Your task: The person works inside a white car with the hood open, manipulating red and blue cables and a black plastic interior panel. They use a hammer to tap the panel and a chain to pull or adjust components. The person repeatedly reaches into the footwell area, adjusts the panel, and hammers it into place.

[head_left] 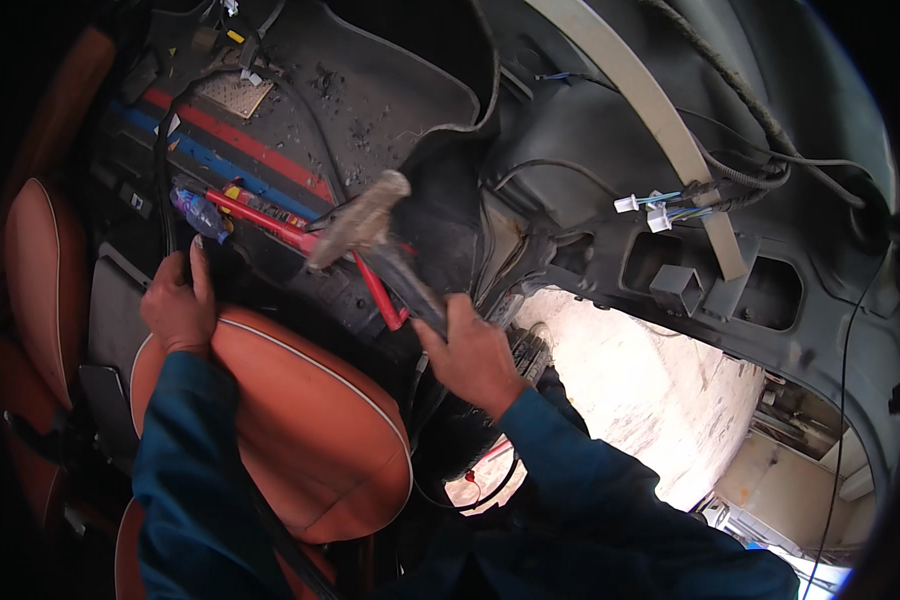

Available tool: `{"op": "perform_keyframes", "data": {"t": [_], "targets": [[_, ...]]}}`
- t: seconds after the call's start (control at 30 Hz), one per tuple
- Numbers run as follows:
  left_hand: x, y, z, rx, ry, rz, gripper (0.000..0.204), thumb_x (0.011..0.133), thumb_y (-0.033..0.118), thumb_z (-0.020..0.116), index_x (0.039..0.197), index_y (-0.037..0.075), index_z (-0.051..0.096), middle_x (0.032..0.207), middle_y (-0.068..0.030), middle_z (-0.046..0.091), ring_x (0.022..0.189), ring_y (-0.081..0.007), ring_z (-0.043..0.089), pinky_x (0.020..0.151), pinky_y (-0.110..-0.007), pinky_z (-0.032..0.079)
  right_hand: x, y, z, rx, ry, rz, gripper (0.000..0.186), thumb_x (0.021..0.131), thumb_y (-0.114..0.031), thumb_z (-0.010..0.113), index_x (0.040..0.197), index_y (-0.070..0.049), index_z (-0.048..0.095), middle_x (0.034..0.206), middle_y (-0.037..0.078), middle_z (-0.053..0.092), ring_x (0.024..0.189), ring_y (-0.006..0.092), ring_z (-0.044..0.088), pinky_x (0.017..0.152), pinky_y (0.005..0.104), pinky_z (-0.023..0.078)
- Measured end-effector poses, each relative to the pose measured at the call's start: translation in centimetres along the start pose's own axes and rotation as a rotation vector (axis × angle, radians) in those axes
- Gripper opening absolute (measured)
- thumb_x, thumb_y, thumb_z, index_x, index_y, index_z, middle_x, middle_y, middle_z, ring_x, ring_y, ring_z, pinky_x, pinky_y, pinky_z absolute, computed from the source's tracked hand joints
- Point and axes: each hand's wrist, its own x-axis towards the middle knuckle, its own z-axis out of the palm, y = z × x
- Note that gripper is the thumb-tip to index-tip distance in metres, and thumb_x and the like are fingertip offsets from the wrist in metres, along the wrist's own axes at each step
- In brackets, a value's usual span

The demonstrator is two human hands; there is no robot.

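My right hand [475, 358] is closed round the dark handle of a hammer [360, 222]. The worn metal head is up over the vehicle floor, in front of two red bars [275, 222] that look like parts of one tool. At the top of an orange seat back [300, 400] with pale piping is my left hand [182, 305]. Its thumb points up and the other fingers are curled. A black cable [162, 165] runs down to these fingers; whether they grip it is hidden. A clear plastic bottle [200, 214] lies just beyond.
Another orange seat [48, 290] stands at far left. Striped flooring [240, 140] with dark debris lies ahead. At right, white connectors [660, 215] hang beside a beige strip [660, 110] and a metal bracket [676, 290]. Bright ground [640, 390] shows through the door opening.
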Motion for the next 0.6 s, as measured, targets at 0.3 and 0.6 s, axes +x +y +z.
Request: {"op": "perform_keyframes", "data": {"t": [0.3, 0.6], "targets": [[0.0, 0.3, -0.1, 0.017, -0.011, -0.004, 0.049, 0.107, 0.048, 0.068, 0.077, 0.008, 0.066, 0.078, -0.0204, 0.070, 0.075, -0.0467, 0.069, 0.065, -0.054, 0.053, -0.7, 4.5, -1.6, 0.096, -0.164, 0.592, 0.058, 0.109, -0.047, 0.062, 0.107, 0.011, 0.062, 0.087, 0.038, 0.071, 0.089, 0.0581, 0.072, 0.079, 0.0631, 0.058], [0.0, 0.3, -0.2, 0.000, -0.005, -0.009, 0.048, 0.106, 0.046, 0.069, 0.075, 0.011, 0.066, 0.077, -0.0171, 0.070, 0.072, -0.0449, 0.069, 0.064, -0.053, 0.054, -2.9, 5.1, -2.3, 0.076, -0.296, 0.504, 0.045, 0.109, -0.044, 0.063, 0.119, 0.000, 0.064, 0.085, 0.036, 0.070, 0.083, 0.0579, 0.069, 0.075, 0.0634, 0.056]]}}
